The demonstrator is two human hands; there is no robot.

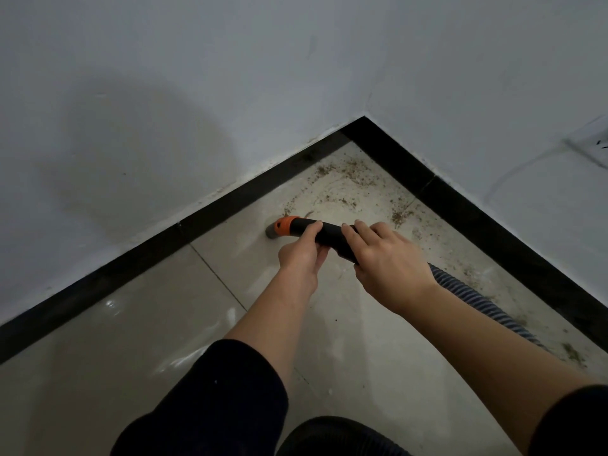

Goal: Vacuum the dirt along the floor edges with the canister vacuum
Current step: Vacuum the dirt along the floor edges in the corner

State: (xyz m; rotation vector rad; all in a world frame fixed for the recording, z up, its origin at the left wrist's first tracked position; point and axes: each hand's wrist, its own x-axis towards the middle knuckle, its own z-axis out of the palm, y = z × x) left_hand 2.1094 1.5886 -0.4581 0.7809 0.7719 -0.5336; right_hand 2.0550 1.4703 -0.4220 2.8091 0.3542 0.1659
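Both hands hold the black vacuum handle (330, 232), which lies nearly level over the tiled floor. My left hand (301, 258) grips it from below near the orange collar (285, 225). My right hand (388, 261) wraps over its rear end. The grey nozzle tip (271, 232) touches the floor close to the left black skirting (197, 218). Brown dirt crumbs (348, 179) lie scattered in the corner beyond the nozzle and along the right skirting. The ribbed hose (473, 301) trails back to the right, partly hidden by my right forearm.
Two white walls meet in a corner at the top centre, edged by the right black skirting (493, 232). A wall socket (595, 144) sits at the right edge. Pale floor tiles (148, 324) spread to the left. A dark knee shows at the bottom.
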